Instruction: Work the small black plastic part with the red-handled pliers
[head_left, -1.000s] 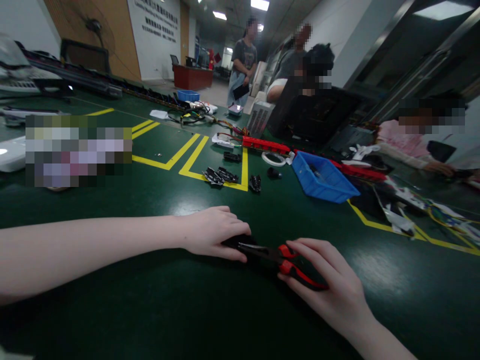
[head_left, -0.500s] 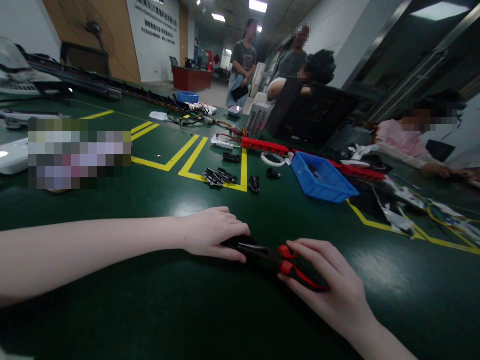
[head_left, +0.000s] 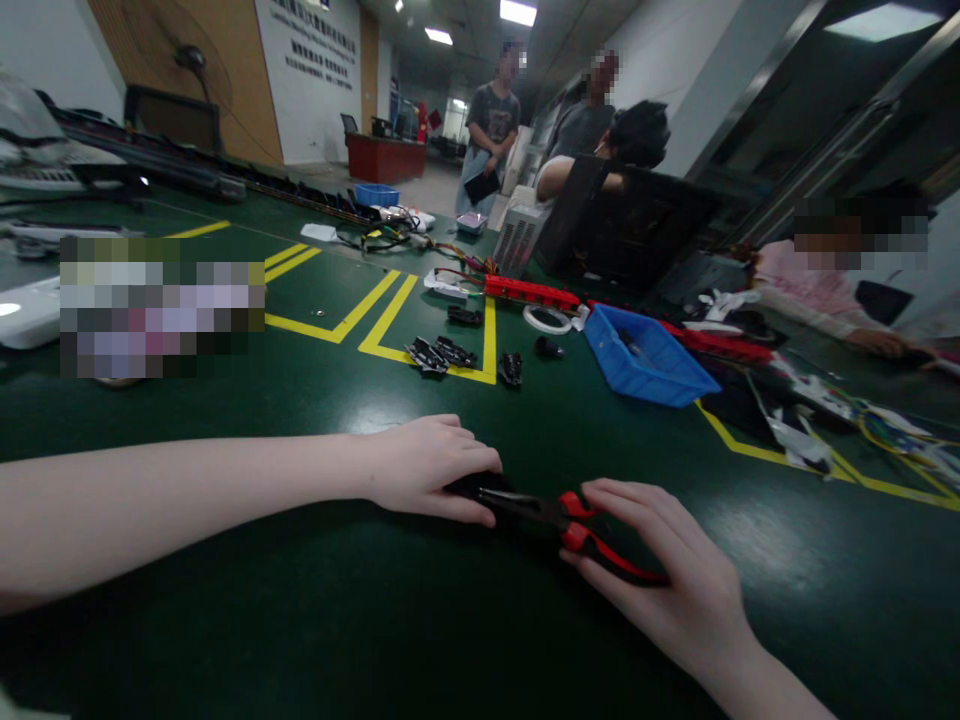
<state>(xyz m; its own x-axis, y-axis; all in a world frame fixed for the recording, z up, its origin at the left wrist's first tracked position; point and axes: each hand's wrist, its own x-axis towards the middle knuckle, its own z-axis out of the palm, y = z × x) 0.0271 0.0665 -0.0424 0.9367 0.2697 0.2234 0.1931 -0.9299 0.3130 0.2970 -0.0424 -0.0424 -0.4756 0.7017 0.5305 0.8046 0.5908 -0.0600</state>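
My right hand [head_left: 671, 560] is closed around the red-and-black handles of a pair of needle-nose pliers [head_left: 574, 520]. The long jaws point left and reach a small black part [head_left: 469, 486]. Around that part, low over the dark green table [head_left: 360, 620], are the fingers of my left hand [head_left: 435, 468]; its exact kind is hidden by them. Beyond my hands lie several small black pieces with metal bits, among them a pair [head_left: 441, 354] on the yellow tape and a single piece [head_left: 511, 369] to its right.
A blue plastic bin [head_left: 649, 358] stands right of centre, near a roll of white tape [head_left: 547, 319] and a dark cylindrical piece [head_left: 549, 347]. Behind are a red strip [head_left: 531, 292], cables and a black computer case [head_left: 637, 230]. Co-workers are at the back and far right.
The right hand has shifted very slightly to the right, its fingers a little farther along the pliers' handles. The left hand holds its place. The small pieces on the table have not moved.
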